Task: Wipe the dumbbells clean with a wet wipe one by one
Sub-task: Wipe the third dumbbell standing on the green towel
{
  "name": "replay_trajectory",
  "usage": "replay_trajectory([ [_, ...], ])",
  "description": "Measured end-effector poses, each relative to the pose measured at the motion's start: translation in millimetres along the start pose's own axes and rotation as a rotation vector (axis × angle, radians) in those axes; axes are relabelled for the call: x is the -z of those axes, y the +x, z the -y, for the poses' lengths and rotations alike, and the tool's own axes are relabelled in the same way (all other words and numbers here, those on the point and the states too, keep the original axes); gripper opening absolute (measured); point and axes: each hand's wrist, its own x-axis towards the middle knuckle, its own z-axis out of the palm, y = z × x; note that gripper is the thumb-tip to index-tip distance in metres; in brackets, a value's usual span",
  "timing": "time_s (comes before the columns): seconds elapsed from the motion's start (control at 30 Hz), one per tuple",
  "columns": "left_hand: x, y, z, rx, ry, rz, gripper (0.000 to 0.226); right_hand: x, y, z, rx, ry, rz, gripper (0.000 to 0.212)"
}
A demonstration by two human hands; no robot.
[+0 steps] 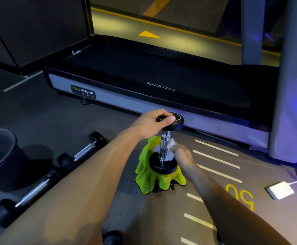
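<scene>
head view: the dumbbell (pixel 165 144) stands up on one end on a bright green cloth (pixel 145 172) on the gym floor (pixel 94 117), just in front of the long edge of the treadmill (pixel 161 82). it has two round black ends and a shiny silver bar between them. the left hand (pixel 151 125) holds the top black end, with its fingers curled over the rim and the thumb on top. the right hand (pixel 181 154) presses a white wet wipe (pixel 168 152) around the low part of the bar, fingers clamped on the wipe.

two more dumbbells (pixel 59 170) lie on their sides on the floor to the left, partly hidden behind the left arm. a dark bucket (pixel 1 152) is cut off at the left edge. a small white box (pixel 280 190) with a cord lies on the floor to the right. the wipe is mostly hidden by the bar and the right hand's fingers.
</scene>
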Motion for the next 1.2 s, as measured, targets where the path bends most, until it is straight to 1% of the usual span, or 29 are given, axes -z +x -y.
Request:
replay_trajectory([
  [0.03,-1,0,0,-0.001,-0.006,0.003,0.028,-1,4,1,-0.036,0.042,-0.032,0.041],
  [0.1,-2,0,-1,-0.016,-0.01,0.006,0.029,-5,11,3,-0.103,0.213,-0.014,0.025],
  [0.13,-3,1,-1,-0.023,-0.009,0.011,0.029,-8,12,5,-0.135,0.275,0.008,0.03],
  [0.17,-5,1,-2,-0.027,-0.01,0.011,0.03,-11,14,7,-0.151,0.3,0.021,0.039],
  [0.23,-9,1,-3,-0.029,-0.005,0.001,0.031,-18,19,7,-0.145,0.357,0.005,0.052],
  [0.27,-11,3,-3,-0.027,0.004,-0.01,0.032,-22,22,7,-0.136,0.4,0.012,0.054],
  [0.33,-13,6,-1,-0.026,0.024,-0.037,0.033,-26,21,12,-0.109,0.441,0.018,0.051],
  [0.4,-16,7,-2,-0.017,0.03,-0.056,0.036,-30,20,11,-0.116,0.429,-0.044,0.05],
  [0.47,-19,8,-4,-0.009,0.05,-0.075,0.042,-41,12,7,-0.121,0.493,-0.119,0.051],
  [0.5,-20,8,-4,-0.006,0.061,-0.08,0.044,-50,9,0,-0.094,0.53,-0.179,0.053],
  [0.57,-22,9,-6,0.001,0.06,-0.091,0.048,-67,-4,-15,0.01,0.45,-0.273,0.063],
  [0.6,-23,10,-6,0.006,0.052,-0.102,0.049,-74,-13,-19,0.083,0.379,-0.312,0.058],
  [0.63,-23,10,-6,0.011,0.048,-0.109,0.048,-77,-18,-24,0.135,0.345,-0.352,0.042],
  [0.67,-23,11,-6,0.013,0.043,-0.112,0.045,-81,-24,-22,0.148,0.354,-0.371,0.031],
  [0.7,-23,10,-6,0.013,0.039,-0.109,0.039,-83,-25,-21,0.132,0.394,-0.373,0.028],
  [0.77,-21,9,-6,0.008,0.035,-0.109,0.032,-79,-19,-17,0.037,0.482,-0.382,0.049],
  [0.8,-20,8,-5,0.005,0.03,-0.109,0.03,-74,-12,-15,-0.024,0.48,-0.404,0.057],
  [0.83,-19,7,-4,0.002,0.021,-0.102,0.029,-66,-5,-12,-0.075,0.475,-0.379,0.057],
  [0.87,-17,6,-4,0.003,0.01,-0.085,0.029,-57,1,-7,-0.106,0.459,-0.34,0.051],
  [0.9,-16,4,-5,0.005,0.007,-0.063,0.031,-46,6,-2,-0.102,0.455,-0.274,0.049],
  [0.97,-17,2,-6,-0.01,0.018,-0.037,0.036,-30,21,6,-0.107,0.52,-0.133,0.058],
  [1.03,-19,1,-10,-0.018,0.024,-0.036,0.036,-25,30,10,-0.12,0.531,-0.066,0.066],
  [1.1,-20,0,-13,-0.002,0.038,-0.071,0.034,-26,27,12,-0.151,0.485,-0.039,0.063],
  [1.17,-21,1,-12,0.011,0.048,-0.101,0.034,-31,17,13,-0.162,0.516,-0.102,0.055],
  [1.2,-21,1,-11,0.011,0.05,-0.108,0.034,-37,16,13,-0.169,0.541,-0.135,0.055],
])
